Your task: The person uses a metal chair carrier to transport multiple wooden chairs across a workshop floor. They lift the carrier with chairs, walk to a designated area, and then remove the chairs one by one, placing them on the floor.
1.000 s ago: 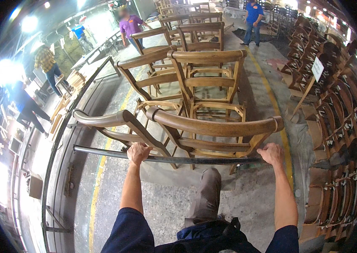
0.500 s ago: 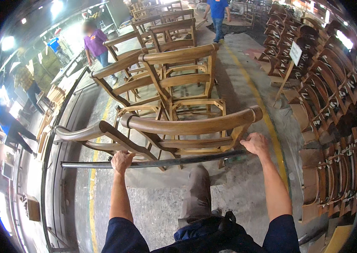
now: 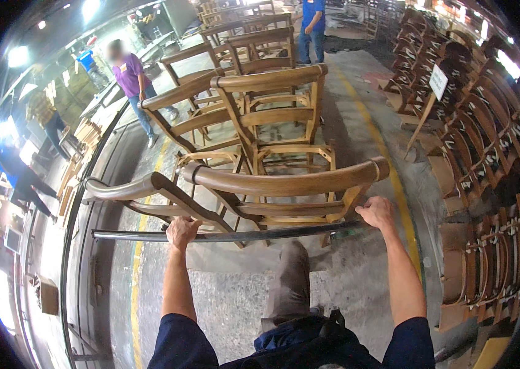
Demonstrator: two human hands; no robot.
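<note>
My left hand (image 3: 183, 232) is closed round a long black bar (image 3: 266, 234) that runs crosswise in front of me. My right hand (image 3: 377, 212) is closed at the bar's right end, beside a brown wooden chair frame (image 3: 284, 181); its fingertips are partly hidden. Just past the bar stand that frame, with its curved top rail towards me, and a second chair frame (image 3: 127, 190) at its left, close to my left hand. Behind them, more wooden chair frames (image 3: 272, 80) stand in rows.
Curved dark wooden parts (image 3: 487, 258) are stacked along the right, near a white sign on a wooden post (image 3: 423, 117). Yellow floor lines (image 3: 389, 166) flank the chairs. A person in purple (image 3: 129, 80) walks at the left; another in blue (image 3: 312, 27) stands farther back.
The person in purple has stepped nearer along the left of the chairs. The chairs and bar have shifted slightly in view. Both my hands keep their hold.
</note>
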